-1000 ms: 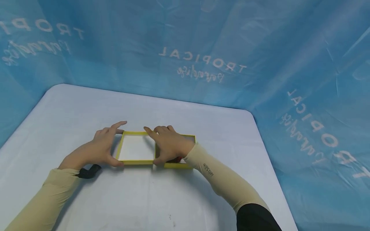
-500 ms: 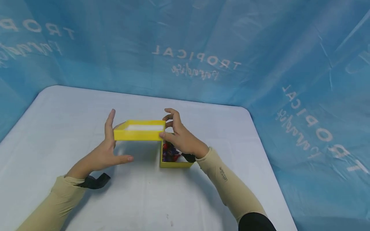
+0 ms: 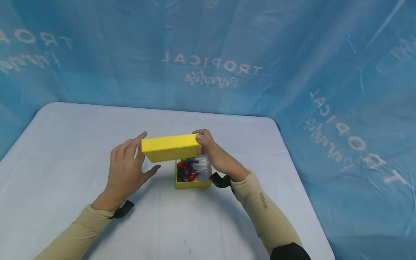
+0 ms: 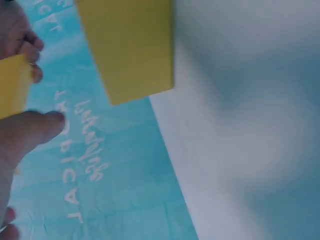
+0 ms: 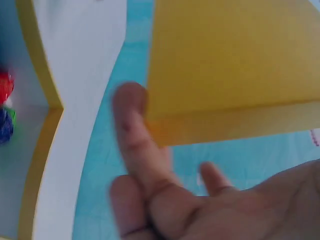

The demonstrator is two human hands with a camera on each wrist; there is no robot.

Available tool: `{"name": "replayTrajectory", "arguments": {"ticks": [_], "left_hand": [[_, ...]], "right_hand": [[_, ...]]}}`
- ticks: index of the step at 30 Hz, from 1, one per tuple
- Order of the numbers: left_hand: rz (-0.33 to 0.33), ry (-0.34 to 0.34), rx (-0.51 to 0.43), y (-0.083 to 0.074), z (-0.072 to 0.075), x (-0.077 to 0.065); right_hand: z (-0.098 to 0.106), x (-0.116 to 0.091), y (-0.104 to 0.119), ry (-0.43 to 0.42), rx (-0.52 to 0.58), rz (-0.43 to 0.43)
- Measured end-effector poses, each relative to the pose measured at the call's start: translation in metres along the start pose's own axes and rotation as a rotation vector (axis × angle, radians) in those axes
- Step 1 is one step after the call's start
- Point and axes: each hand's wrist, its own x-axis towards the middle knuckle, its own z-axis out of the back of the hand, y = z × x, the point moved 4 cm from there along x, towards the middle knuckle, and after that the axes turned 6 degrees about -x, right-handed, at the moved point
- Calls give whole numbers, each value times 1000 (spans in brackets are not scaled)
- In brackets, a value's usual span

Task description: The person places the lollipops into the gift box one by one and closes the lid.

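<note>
My right hand (image 3: 212,153) grips the right end of a yellow box lid (image 3: 170,147), its thumb on the near face. The lid is held above the table, tilted, and only its yellow outside shows in the head view. At its left end my left hand (image 3: 125,169) has fingers and thumb spread; whether they touch the lid, I cannot tell. Below and to the right, an uncovered yellow box (image 3: 193,185) stands on the table. It contains several lollipops (image 3: 186,169) in red, purple and green wrappers, their white sticks pointing right. The lid partly hides the box's far side.
A white-covered table (image 3: 97,122) with rounded far corners carries the box. Blue sheeting (image 3: 208,43) with white lettering stands round it. Dark straps (image 3: 221,180) hang at both wrists.
The lid has risen from left of the lollipop box and turned so its white inside no longer shows. My right hand lifted it; my left hand came off its end, then followed it.
</note>
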Motion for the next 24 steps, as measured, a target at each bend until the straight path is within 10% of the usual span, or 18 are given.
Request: {"name": "replayTrajectory", "arguments": {"ticks": [4, 10, 15, 24], "left_hand": [[-42, -128, -40, -3, 0, -1], [-105, -128, -97, -11, -3, -2], [5, -119, -163, -12, -5, 2], [162, 66, -449, -13, -21, 12]], "right_hand": [[-1, -7, -2, 86, 6, -2], [7, -16, -5, 121, 3, -75], [13, -17, -14, 37, 18, -103], [11, -41, -35, -140, -97, 349]]}}
